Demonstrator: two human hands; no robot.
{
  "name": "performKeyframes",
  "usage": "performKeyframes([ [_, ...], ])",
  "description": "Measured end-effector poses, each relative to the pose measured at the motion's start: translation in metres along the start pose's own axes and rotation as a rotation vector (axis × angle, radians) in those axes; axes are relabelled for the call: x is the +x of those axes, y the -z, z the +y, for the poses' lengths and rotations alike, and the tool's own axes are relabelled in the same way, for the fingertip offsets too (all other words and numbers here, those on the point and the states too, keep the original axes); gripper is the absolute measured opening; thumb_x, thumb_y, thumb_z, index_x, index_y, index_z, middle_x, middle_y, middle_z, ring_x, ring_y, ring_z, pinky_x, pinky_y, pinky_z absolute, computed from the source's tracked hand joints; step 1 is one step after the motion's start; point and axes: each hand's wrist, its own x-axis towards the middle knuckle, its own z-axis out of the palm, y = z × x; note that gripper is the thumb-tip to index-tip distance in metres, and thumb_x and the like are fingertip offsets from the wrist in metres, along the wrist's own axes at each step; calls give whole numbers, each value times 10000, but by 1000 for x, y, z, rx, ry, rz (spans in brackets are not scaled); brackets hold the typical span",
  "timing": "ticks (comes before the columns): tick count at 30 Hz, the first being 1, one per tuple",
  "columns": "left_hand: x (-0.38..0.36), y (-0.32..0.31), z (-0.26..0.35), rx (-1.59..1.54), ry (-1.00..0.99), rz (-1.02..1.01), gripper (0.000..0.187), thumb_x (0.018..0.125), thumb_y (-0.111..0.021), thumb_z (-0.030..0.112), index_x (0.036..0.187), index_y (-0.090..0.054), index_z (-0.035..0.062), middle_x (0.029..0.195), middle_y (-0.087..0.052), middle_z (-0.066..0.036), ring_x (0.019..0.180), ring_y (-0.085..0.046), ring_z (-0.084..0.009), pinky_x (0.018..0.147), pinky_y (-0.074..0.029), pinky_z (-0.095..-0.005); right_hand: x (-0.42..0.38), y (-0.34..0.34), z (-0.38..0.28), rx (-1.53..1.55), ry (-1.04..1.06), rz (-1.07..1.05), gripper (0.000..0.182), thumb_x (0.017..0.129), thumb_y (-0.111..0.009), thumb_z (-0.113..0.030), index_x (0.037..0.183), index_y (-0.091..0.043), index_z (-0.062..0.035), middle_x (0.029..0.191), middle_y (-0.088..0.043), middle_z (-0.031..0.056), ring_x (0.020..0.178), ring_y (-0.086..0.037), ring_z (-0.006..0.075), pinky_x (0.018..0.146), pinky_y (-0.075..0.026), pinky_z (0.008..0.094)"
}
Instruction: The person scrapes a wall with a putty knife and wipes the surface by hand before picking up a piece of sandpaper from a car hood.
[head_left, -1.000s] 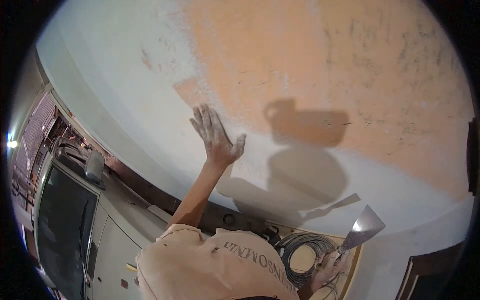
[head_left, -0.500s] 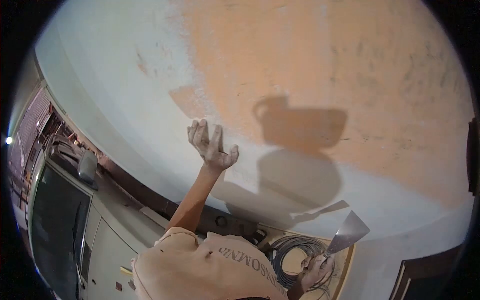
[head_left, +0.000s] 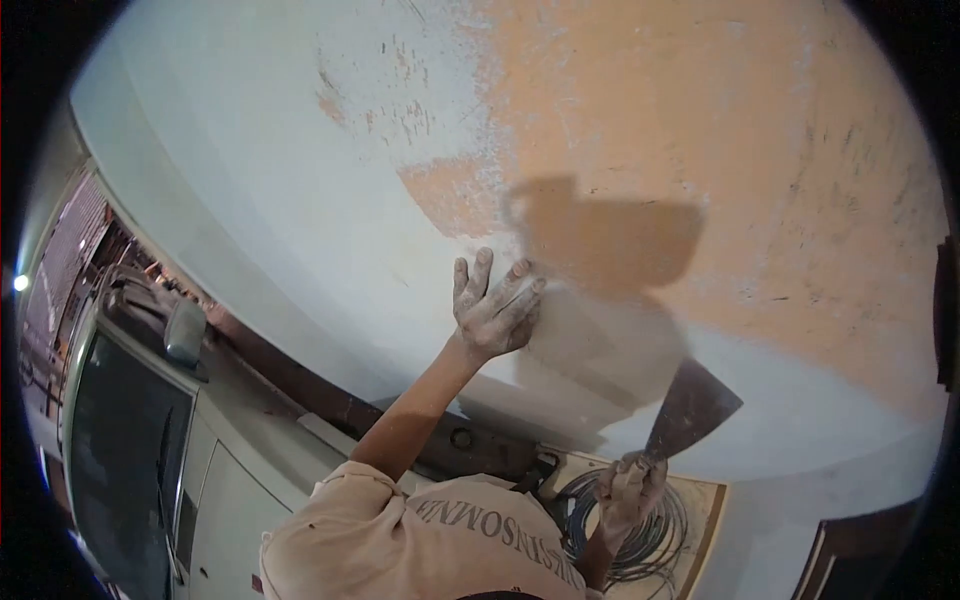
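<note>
- The left hand (head_left: 497, 318), dusted with pale powder, is raised at the wall (head_left: 270, 190), its fingers bent and spread apart, holding nothing; from here I can't be sure which fingertips touch.
- Its fingertips sit just below a small orange patch (head_left: 450, 195), beside the edge where white coating meets the large orange area (head_left: 640, 100).
- The right hand (head_left: 630, 490), dusty as well, is lower and off to the person's right, its grip closed around the handle of a scraper (head_left: 695, 402).
- That scraper is in front of the lower white part of the wall, its broad blade slanting up and rightward; I can't tell whether the blade meets the surface.
- Behind the right hand, a coil of dark cable (head_left: 668, 545) lies on a pale yellow board (head_left: 713, 500).
- A dark shadow (head_left: 615, 235) falls across the orange area, to the right of the left hand.
- The person wears a light shirt (head_left: 440, 540) with lettering over the chest.
- Off to the left stands a pale vehicle (head_left: 240, 430), with its side mirror (head_left: 185, 332) near the wall.
</note>
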Motion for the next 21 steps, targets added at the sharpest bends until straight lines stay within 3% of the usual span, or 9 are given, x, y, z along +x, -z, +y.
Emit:
performKeyframes([
  [2, -1, -1, 2, -78, -15, 10, 127, 774, -606, 108, 867, -692, 119, 1203, -573, -93, 1276, -335, -401, 1086, -154, -498, 5, -20, -1, 71, 83, -118, 240, 923, -500, -191, 1092, -424, -37, 816, -507, 68, 454, -470, 91, 326, -334, 207],
  [3, 3, 1, 6, -136, 33, 25, 141, 722, -650, 60, 832, -694, 137, 1077, -645, -40, 1250, -396, -356, 1089, -172, -476, 5, -25, -1, 95, 46, -131, 267, 926, -494, -213, 1121, -424, -44, 813, -515, 87, 457, -483, 101, 320, -329, 207],
  [6, 1, 12, -2, -293, 90, -30, 170, 689, -709, 114, 854, -684, 146, 987, -671, 6, 1089, -561, -280, 996, -359, -436, 7, -64, -16, -33, -67, -85, 325, 901, -537, -233, 1099, -440, 6, 797, -529, 78, 457, -473, 106, 371, -361, 227],
  [9, 13, 27, -7, -487, 210, 27, 124, 691, -728, 101, 799, -670, 121, 796, -679, -20, 873, -645, -258, 835, -482, -368, 9, -85, -15, -43, -91, -183, 430, 916, -512, -228, 1237, -385, 28, 806, -532, 84, 482, -469, 97, 404, -377, 221],
  [12, 11, 32, -20, -586, 276, 204, 81, 711, -721, 89, 733, -645, 101, 648, -642, -34, 679, -644, -237, 710, -505, -303, 13, -99, -12, -48, -138, -266, 501, 919, -502, -214, 1320, -324, 27, 826, -536, 88, 509, -469, 87, 428, -388, 212],
  [16, 18, 43, -34, -120, 284, 184, 282, 735, -714, 236, 919, -584, 67, 1114, -556, -215, 1094, -502, -365, 890, -405, -500, 17, -108, -10, -97, -142, -292, 475, 920, -498, -193, 1314, -338, 19, 828, -537, 80, 500, -468, 79, 425, -391, 212],
  [19, 28, 50, -59, -54, 278, 82, 479, 751, -670, 366, 1130, -536, 106, 1330, -393, -223, 1270, -315, -384, 1001, -249, -561, 13, -111, -1, -125, -140, -273, 464, 919, -501, -187, 1309, -348, 12, 826, -538, 71, 490, -469, 77, 420, -391, 211],
  [21, 39, 45, -68, -84, 320, 87, 450, 749, -651, 387, 1127, -588, 151, 1337, -405, -211, 1298, -279, -374, 1029, -163, -569, 10, -105, 2, -161, -161, -237, 461, 917, -505, -186, 1307, -353, 8, 824, -536, 64, 484, -469, 75, 416, -391, 212],
])
